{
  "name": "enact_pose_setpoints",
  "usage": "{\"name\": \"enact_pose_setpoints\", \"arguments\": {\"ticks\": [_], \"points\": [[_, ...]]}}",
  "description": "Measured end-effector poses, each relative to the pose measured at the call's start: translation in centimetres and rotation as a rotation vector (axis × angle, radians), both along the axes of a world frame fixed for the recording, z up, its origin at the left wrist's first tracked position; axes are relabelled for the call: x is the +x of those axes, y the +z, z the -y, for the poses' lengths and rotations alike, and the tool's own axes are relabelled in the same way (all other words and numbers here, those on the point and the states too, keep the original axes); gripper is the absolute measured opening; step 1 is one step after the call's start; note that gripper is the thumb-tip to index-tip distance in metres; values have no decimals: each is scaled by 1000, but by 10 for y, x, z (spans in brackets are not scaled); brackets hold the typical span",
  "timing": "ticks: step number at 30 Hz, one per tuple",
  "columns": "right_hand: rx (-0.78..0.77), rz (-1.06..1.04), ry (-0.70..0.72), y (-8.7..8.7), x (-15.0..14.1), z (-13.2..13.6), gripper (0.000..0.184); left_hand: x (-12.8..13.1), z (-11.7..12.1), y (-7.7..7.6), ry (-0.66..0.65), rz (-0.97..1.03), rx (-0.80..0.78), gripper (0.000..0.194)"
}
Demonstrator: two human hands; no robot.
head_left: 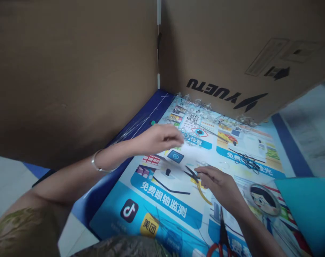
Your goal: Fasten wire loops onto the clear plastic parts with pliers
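Observation:
My right hand (217, 184) grips small pliers (202, 192) with dark jaws and yellow handles, and the jaws are parted and point up and to the left. Farther to the left my left hand (163, 138) hovers over the printed sheet (164, 182), wearing a bangle at the wrist. Its fingers are curled together and slightly blurred, so anything between them is too small to make out. Close to my right forearm lie red-handled scissors (223, 232) with dark blades.
Cardboard panels (71, 71) stand along the left and back. Clear, glassy pieces (202, 103) lie along the back panel. A tangle of black loops (249, 162) rests on the right. Thin wires (132, 126) run along the left edge. A turquoise object (306, 210) sits at the right.

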State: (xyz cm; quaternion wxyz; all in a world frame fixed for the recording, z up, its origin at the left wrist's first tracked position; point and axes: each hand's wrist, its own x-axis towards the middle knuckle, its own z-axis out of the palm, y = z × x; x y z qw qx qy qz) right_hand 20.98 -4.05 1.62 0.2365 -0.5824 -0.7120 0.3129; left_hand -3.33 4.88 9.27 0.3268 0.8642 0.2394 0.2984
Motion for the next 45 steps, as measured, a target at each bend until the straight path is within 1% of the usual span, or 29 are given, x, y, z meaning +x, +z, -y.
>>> {"name": "enact_pose_setpoints", "arguments": {"ticks": [2,3,4,6,7,9,11,14,16,19,22,24,28,32,35,39,40,41,43,45], "points": [[26,46,45,1,1,7,24,-27,21,-20,-85,-181,-26,10],[40,63,64,1,2,11,24,-37,33,-31,-109,-229,-44,14],[51,75,80,0,2,15,24,-45,46,-40,-143,-266,-45,20],[55,80,89,-1,3,23,23,-54,72,-55,-171,-341,-51,35],[43,77,85,-1,4,27,23,-54,84,-61,-173,-374,-58,44],[0,73,76,-1,5,34,22,-50,104,-70,-219,-407,-54,58],[-34,75,58,3,7,41,22,-42,118,-78,-271,-442,-45,63],[-37,87,33,10,11,54,22,-30,130,-92,-276,-464,1,69],[-37,84,12,15,16,63,22,-23,135,-103,-281,-467,48,64],[-19,72,-19,19,22,77,21,-15,143,-116,-241,-442,106,44],[-5,57,-23,16,24,89,19,-10,149,-125,-189,-436,148,21],[-20,42,-19,12,23,95,19,-7,150,-128,-191,-450,197,14],[-66,16,-52,3,19,100,21,0,147,-132,-176,-479,285,16],[-90,-11,-79,-2,17,95,21,11,141,-134,-139,-485,279,15],[-53,-46,-109,-5,16,86,20,18,137,-131,-132,-441,256,18],[2,-110,-135,-5,10,68,19,23,125,-120,-92,-333,112,16],[18,-137,-143,-5,7,63,18,26,120,-116,-53,-296,60,16],[24,-157,-146,-5,4,57,18,29,113,-111,-42,-258,-1,14],[16,-200,-168,-4,-3,44,17,39,97,-99,45,-157,-146,12],[-9,-253,-222,-3,-9,29,14,52,79,-87,123,-48,-298,8]]}}
